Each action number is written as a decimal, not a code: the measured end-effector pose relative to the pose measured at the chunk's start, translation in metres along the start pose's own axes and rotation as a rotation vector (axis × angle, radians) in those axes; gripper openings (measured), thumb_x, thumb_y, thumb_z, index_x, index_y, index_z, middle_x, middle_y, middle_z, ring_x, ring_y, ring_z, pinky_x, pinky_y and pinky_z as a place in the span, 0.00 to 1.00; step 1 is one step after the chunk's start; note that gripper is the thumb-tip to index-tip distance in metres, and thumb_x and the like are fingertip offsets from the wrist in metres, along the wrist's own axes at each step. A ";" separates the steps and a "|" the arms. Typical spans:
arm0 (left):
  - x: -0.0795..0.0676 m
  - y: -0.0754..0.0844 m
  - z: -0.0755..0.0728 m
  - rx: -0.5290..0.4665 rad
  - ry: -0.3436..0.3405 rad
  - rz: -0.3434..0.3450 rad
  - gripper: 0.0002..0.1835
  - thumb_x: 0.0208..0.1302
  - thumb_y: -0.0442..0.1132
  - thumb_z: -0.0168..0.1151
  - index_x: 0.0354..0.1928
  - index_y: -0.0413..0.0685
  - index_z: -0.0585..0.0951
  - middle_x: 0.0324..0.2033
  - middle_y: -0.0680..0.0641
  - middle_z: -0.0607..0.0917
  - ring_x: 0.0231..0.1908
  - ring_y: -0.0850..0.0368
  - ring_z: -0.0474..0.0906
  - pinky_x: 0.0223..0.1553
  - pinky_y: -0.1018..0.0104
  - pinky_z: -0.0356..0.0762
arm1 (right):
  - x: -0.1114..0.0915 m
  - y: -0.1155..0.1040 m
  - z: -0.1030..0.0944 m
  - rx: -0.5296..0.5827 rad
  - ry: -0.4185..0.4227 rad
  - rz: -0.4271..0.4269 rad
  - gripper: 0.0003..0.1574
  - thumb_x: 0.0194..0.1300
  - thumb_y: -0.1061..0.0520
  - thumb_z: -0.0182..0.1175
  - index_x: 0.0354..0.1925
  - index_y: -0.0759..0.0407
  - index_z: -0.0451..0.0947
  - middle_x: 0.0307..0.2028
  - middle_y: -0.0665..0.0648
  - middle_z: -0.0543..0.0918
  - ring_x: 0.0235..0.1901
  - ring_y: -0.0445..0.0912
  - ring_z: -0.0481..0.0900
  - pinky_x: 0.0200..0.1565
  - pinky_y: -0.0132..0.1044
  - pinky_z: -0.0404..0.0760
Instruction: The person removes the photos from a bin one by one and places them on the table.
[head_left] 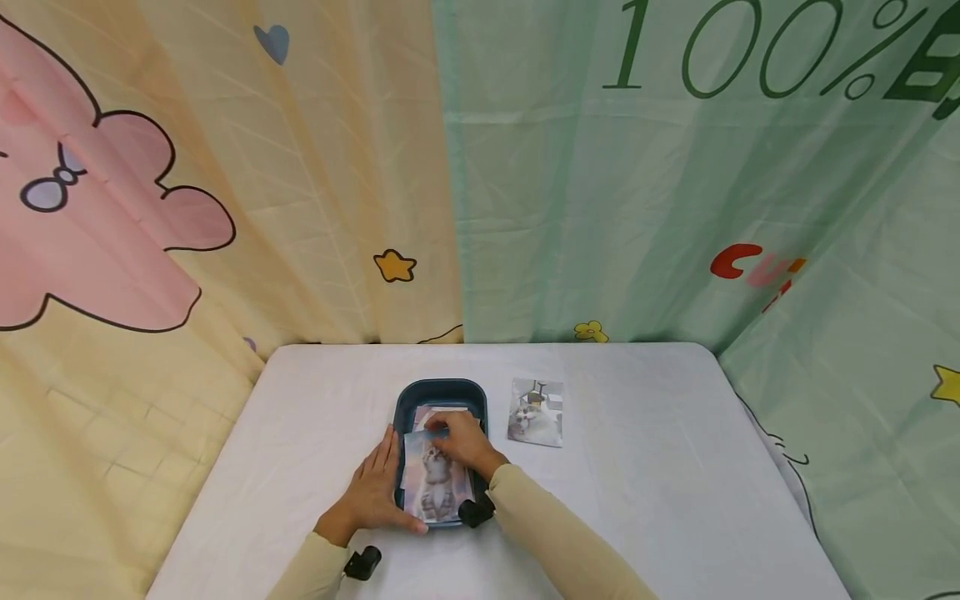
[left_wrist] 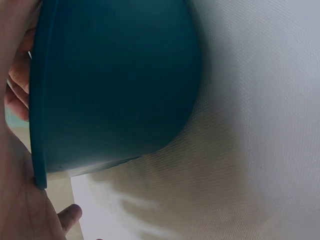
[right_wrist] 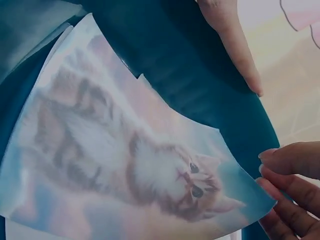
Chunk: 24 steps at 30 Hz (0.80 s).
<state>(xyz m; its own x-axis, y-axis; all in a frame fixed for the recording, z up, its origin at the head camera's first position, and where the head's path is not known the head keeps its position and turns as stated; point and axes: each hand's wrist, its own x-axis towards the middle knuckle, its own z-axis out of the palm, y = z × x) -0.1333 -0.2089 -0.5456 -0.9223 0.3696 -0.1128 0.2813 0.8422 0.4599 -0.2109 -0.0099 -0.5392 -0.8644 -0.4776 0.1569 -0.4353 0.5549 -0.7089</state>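
A dark teal, deep rectangular tray (head_left: 441, 382) stands on the table with several picture cards in it. Along its left rim lies my left hand (head_left: 367, 496), fingers straight and spread, thumb at the near rim; the left wrist view shows the palm against the rim. With its fingertips my right hand (head_left: 467, 443) pinches the far edge of a card with a standing striped kitten (head_left: 437, 483). In the right wrist view this kitten card (right_wrist: 165, 170) bows upward, its corner at my fingers (right_wrist: 295, 195). Other cards beneath it are mostly hidden.
Right of the tray, a card with a grey and white cat picture (head_left: 536, 412) lies flat on the white-covered table (head_left: 637, 500). Printed curtains (head_left: 570, 192) hang behind and on both sides. A small black device (head_left: 363, 563) sits at each wrist.
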 end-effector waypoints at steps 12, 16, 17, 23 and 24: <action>0.001 0.001 -0.002 0.004 -0.039 -0.026 0.83 0.24 0.73 0.75 0.73 0.28 0.41 0.74 0.32 0.38 0.70 0.32 0.45 0.63 0.34 0.52 | 0.001 0.007 -0.005 -0.037 -0.018 0.016 0.13 0.57 0.67 0.62 0.42 0.63 0.86 0.40 0.57 0.87 0.43 0.49 0.83 0.48 0.38 0.79; 0.000 0.001 -0.002 0.001 -0.022 -0.021 0.83 0.24 0.72 0.76 0.72 0.27 0.42 0.73 0.31 0.39 0.70 0.32 0.46 0.63 0.33 0.53 | 0.002 0.005 -0.007 -0.075 -0.092 0.012 0.12 0.58 0.66 0.64 0.41 0.59 0.86 0.38 0.54 0.87 0.41 0.47 0.83 0.45 0.36 0.78; 0.000 0.001 -0.001 0.004 -0.026 -0.023 0.82 0.24 0.72 0.76 0.72 0.27 0.42 0.73 0.31 0.39 0.71 0.33 0.45 0.63 0.34 0.52 | 0.002 0.004 -0.008 -0.086 -0.110 0.017 0.13 0.58 0.65 0.64 0.42 0.57 0.87 0.39 0.53 0.87 0.41 0.46 0.83 0.45 0.36 0.78; 0.003 0.002 0.000 0.014 -0.027 -0.022 0.83 0.24 0.72 0.76 0.72 0.27 0.42 0.74 0.32 0.38 0.71 0.33 0.45 0.63 0.34 0.52 | 0.001 0.004 -0.015 -0.136 -0.159 0.033 0.16 0.59 0.64 0.60 0.46 0.54 0.86 0.44 0.51 0.87 0.47 0.45 0.81 0.52 0.38 0.76; 0.003 0.003 0.000 0.011 -0.028 -0.021 0.83 0.24 0.72 0.76 0.72 0.28 0.42 0.74 0.32 0.38 0.71 0.33 0.45 0.63 0.34 0.52 | 0.000 0.005 -0.017 -0.130 -0.162 0.033 0.16 0.60 0.65 0.59 0.45 0.56 0.86 0.44 0.52 0.87 0.46 0.46 0.81 0.51 0.38 0.76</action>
<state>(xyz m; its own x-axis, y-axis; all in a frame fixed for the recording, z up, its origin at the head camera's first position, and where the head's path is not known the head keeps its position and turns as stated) -0.1354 -0.2059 -0.5444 -0.9201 0.3629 -0.1472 0.2653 0.8541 0.4474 -0.2175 0.0044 -0.5310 -0.8319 -0.5547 0.0151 -0.4448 0.6503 -0.6158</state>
